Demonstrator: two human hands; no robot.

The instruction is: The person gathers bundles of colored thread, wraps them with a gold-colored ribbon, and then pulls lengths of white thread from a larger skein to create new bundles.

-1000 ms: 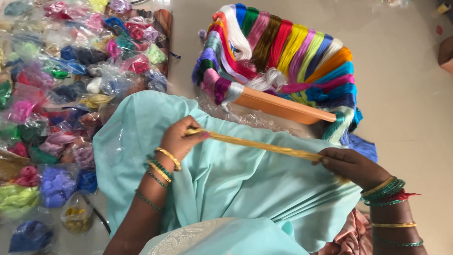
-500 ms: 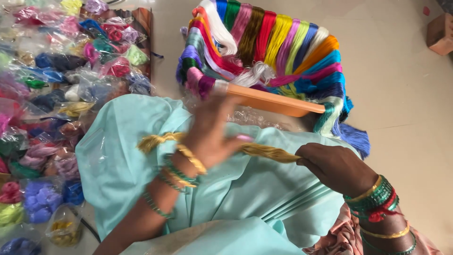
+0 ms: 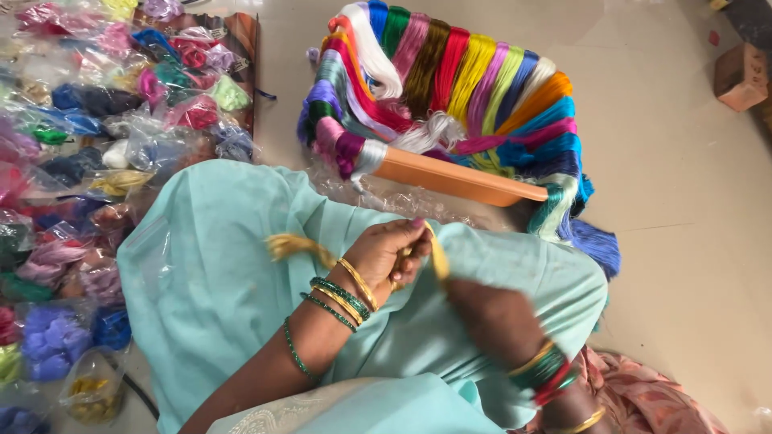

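Observation:
My left hand (image 3: 392, 255) is closed around a skein of golden-yellow thread (image 3: 299, 244) over my lap, which is covered in light turquoise cloth (image 3: 217, 273). One end of the skein sticks out to the left of that hand; another strand (image 3: 438, 255) loops down at its right. My right hand (image 3: 490, 317) is blurred just below and to the right, close to that strand; its fingers are not clear. Both wrists wear green and gold bangles.
An orange tray (image 3: 450, 177) draped with many coloured thread skeins stands on the floor ahead. Crinkled clear plastic (image 3: 378, 197) lies before it. Several plastic bags of coloured thread (image 3: 88, 145) crowd the left. A brown block (image 3: 740, 76) sits at the far right.
The skein was stretched out between both hands; now the hands have come together, my left hand moving right and wrapping the thread, the skein bunched up.

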